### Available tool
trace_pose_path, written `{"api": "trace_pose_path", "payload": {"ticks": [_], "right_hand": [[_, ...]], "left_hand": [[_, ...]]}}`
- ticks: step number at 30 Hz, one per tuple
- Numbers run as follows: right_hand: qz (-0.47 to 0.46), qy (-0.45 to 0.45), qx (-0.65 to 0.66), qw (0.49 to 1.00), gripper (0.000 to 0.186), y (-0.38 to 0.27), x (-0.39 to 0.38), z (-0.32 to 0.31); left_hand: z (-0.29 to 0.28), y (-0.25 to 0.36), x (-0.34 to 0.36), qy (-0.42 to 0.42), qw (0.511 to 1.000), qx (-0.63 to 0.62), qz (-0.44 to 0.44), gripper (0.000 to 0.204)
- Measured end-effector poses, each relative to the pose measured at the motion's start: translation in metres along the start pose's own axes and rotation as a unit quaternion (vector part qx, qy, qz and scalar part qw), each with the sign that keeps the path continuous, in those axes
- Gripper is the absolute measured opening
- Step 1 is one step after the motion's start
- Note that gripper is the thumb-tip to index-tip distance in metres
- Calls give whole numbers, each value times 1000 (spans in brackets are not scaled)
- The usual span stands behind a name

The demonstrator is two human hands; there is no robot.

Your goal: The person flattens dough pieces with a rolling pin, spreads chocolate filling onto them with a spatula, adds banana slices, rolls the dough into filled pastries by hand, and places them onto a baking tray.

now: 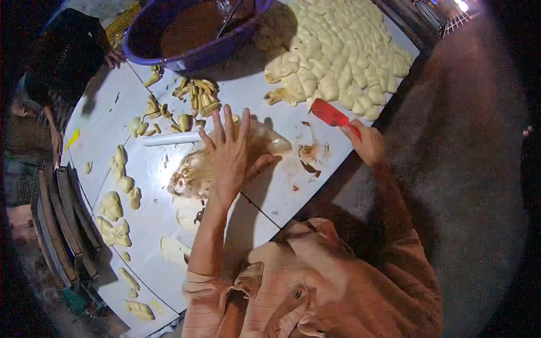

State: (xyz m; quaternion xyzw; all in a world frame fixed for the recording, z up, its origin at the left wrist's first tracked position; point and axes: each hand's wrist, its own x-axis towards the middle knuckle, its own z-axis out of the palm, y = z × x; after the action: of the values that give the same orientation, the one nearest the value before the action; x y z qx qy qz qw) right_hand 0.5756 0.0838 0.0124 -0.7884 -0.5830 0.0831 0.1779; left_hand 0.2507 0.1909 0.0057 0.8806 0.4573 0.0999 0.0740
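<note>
At the far left, dark metal strips [63,225] stood beside the white table [149,222], and a yellow scrap [72,138] lay near its edge. A dark-clothed co-worker's hand [114,58] rested at the upper left edge. Pale, doughy lumps [110,206] straggled down that side. A white tube [172,139] lay farther in, its right end reaching the person's left hand [229,152]. Above it, a purple basin [194,61] held a brown mass [189,28] and a metal utensil [227,21], with a heap of yellowish, finger-shaped pieces [202,97] just below its rim.

The left hand lay over a translucent, brown-streaked plastic bag [194,169] on the table, palm down, fingers spread and gripping nothing. Brown smears [309,159] marked the surface right of the bag. A broad spread of cream-coloured blobs [338,50] covered the upper right part of the table. Just below them, the right hand [369,142] had its fingers wrapped round the handle of a red scraper [329,112], the blade pointing left, near the lowest blobs.
</note>
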Motion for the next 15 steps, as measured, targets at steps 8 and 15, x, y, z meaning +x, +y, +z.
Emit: {"api": "trace_pose_path", "payload": {"ticks": [8,15], "right_hand": [[-90,-39,27,995,29,2,-11,35],[-96,-36,81,991,30,-4,-56,29]], "left_hand": [[47,-18,16,42,976,195,-90,90],[39,-23,10,46,996,4,-78,107]]}}
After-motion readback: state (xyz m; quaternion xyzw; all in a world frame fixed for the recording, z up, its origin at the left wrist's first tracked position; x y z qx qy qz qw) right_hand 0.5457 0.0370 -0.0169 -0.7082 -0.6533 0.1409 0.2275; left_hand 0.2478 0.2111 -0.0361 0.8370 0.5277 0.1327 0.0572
